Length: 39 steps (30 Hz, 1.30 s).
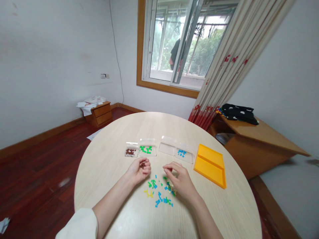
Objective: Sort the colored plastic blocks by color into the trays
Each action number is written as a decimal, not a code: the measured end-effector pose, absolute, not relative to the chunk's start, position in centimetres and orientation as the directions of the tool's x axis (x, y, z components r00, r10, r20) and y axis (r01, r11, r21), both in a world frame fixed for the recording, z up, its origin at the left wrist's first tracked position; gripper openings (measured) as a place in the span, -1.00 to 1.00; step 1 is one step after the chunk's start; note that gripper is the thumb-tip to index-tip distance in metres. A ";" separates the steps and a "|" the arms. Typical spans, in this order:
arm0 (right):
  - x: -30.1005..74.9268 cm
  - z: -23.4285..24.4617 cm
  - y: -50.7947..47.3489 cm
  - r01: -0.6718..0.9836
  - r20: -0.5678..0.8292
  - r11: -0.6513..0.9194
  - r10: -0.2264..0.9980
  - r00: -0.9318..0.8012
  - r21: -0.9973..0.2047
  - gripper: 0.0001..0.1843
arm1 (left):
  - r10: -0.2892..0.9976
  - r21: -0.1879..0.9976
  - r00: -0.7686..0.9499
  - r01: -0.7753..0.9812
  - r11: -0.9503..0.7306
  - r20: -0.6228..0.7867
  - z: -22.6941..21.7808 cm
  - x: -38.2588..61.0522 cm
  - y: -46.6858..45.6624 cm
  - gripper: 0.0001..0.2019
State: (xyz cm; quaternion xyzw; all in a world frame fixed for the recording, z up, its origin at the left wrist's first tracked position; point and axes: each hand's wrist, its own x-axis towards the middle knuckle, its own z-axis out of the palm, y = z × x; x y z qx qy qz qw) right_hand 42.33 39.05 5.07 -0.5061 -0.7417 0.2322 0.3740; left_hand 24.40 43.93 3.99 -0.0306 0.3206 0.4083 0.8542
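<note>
My left hand (140, 170) is cupped, palm up, over the round wooden table (112, 172), with small dark brown pieces in its curled fingers. My right hand (179, 181) rests beside it with thumb and forefinger pinched together; what they pinch is too small to name. Between and below the hands lies a loose scatter of small blue, green and yellow pieces (158, 192). Beyond the hands stand clear plastic boxes: one with brown pieces (131, 151), one with green pieces (147, 149), one with blue pieces (183, 153).
An orange tray (210, 165) lies at the right of the boxes. An open clear lid (167, 146) sits between the boxes. A wooden desk with dark cloth (238, 113) stands right, a small cabinet (99, 113) left, a window and curtain behind.
</note>
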 end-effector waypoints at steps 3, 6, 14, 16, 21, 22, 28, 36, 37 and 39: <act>42.2 5.1 38.9 0.585 0.297 0.383 0.924 -0.241 -0.715 -0.85 | 0.832 0.276 0.206 -0.879 0.389 -0.515 4.8 22.3 45.1 -0.77; 42.0 5.2 38.7 0.595 0.278 0.389 0.921 -0.273 -0.704 -0.86 | 0.848 0.388 -0.196 -0.921 0.013 -0.492 5.4 20.1 46.2 -0.80; 41.8 5.4 38.5 0.597 0.274 0.411 0.910 -0.310 -0.689 -0.86 | 0.773 0.631 -0.556 -0.726 -0.273 -0.304 5.0 19.4 47.6 -0.79; 41.8 5.5 38.5 0.598 0.274 0.407 0.912 -0.304 -0.690 -0.86 | 0.779 0.657 -0.568 -0.698 -0.285 -0.265 4.7 20.0 47.7 -0.81; 41.7 5.5 38.5 0.598 0.275 0.408 0.912 -0.305 -0.690 -0.87 | 0.756 0.658 -0.618 -0.664 -0.355 -0.216 3.9 21.3 47.8 -0.95; 41.7 5.4 38.5 0.598 0.273 0.408 0.912 -0.307 -0.690 -0.88 | 0.753 0.658 -0.626 -0.657 -0.368 -0.203 3.8 21.5 47.9 -0.97; 41.7 5.3 38.5 0.603 0.269 0.409 0.911 -0.312 -0.685 -0.88 | 0.759 0.719 -0.628 -0.607 -0.338 -0.173 3.0 22.0 48.1 -0.94; 41.7 5.4 38.5 0.605 0.258 0.402 0.914 -0.314 -0.687 -0.88 | 0.782 0.678 -0.610 -0.630 -0.378 -0.130 2.8 22.7 47.8 -0.84; 41.7 5.4 38.5 0.607 0.257 0.402 0.914 -0.315 -0.686 -0.88 | 0.782 0.673 -0.610 -0.633 -0.383 -0.127 2.8 22.7 47.8 -0.83; 41.6 5.4 38.5 0.609 0.252 0.400 0.914 -0.317 -0.685 -0.88 | 0.782 0.670 -0.611 -0.633 -0.388 -0.124 2.8 22.7 47.8 -0.81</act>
